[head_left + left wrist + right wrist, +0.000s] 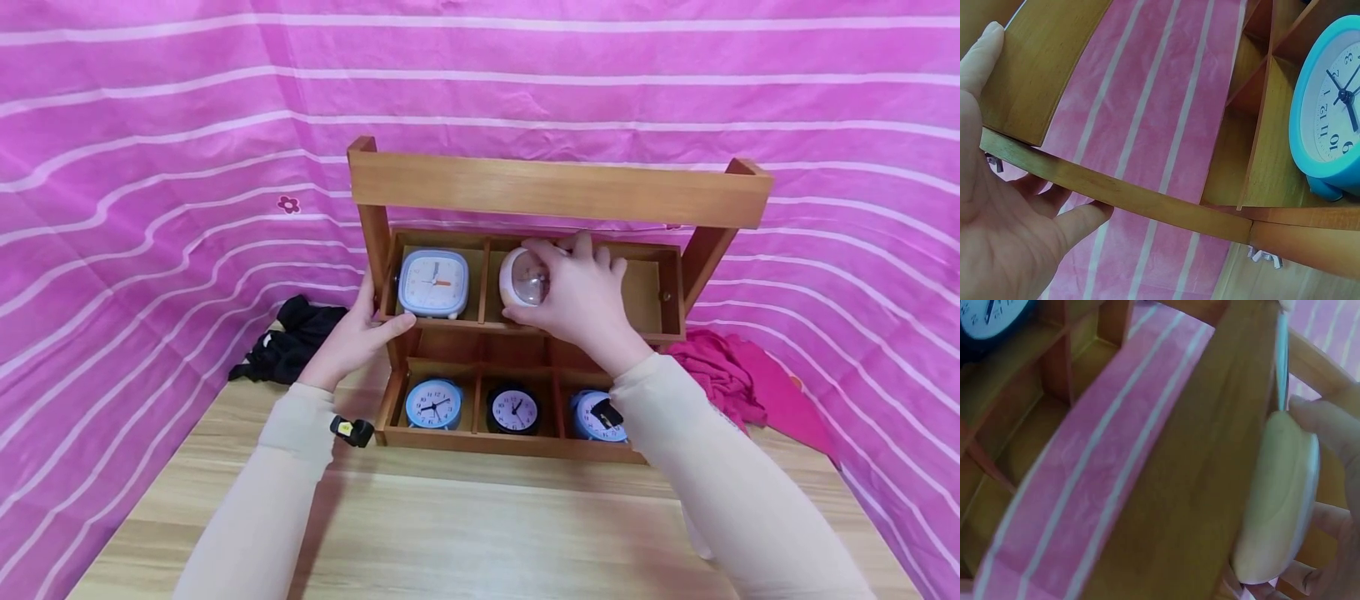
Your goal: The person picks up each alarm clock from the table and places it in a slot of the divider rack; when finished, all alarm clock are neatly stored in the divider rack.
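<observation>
A two-tier wooden rack (pixel 555 183) stands on the table. At its left side, my left hand (pixel 358 335) grips the upper tier's edge, thumb in front and fingers behind the side post. My right hand (pixel 581 287) holds a rounded white-and-pink clock (pixel 519 279) by its sides at the middle upper compartment. In the right wrist view the clock's pale body (pixel 1275 506) overlaps the tray's front board. A square pale-blue alarm clock (pixel 433 283) sits in the upper left compartment.
Below stand a blue alarm clock (pixel 433 406), a black one (pixel 513 410) and another blue one (pixel 600 417), partly covered by the right wrist. Black cloth (pixel 296 337) lies left of the rack, magenta cloth (pixel 712 375) right. A pink striped curtain (pixel 480 100) surrounds the table.
</observation>
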